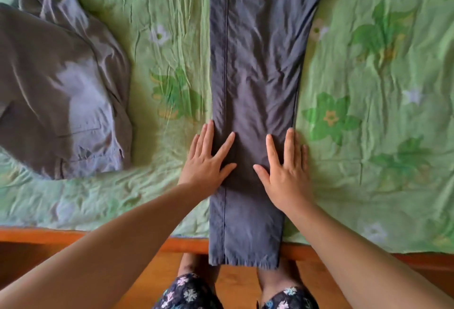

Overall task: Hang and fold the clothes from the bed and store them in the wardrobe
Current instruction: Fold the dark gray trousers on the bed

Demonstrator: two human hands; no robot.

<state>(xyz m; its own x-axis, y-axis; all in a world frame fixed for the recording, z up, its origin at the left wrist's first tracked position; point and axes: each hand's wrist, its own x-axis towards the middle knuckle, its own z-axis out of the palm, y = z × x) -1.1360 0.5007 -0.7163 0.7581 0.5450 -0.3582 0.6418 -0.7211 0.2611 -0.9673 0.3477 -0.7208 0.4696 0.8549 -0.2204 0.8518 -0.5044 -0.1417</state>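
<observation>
A pair of dark grey trousers lies lengthwise on the bed, legs folded one over the other, with the hems hanging over the bed's near edge. My left hand lies flat with spread fingers on the trousers' left edge. My right hand presses flat on the right edge. Both hands rest at about knee height of the trousers. A second, crumpled grey-brown garment lies on the bed to the left, apart from my hands.
The bed carries a wrinkled green floral sheet. Its orange wooden frame runs along the near edge. Below it I see the wooden floor and my feet and patterned trouser legs.
</observation>
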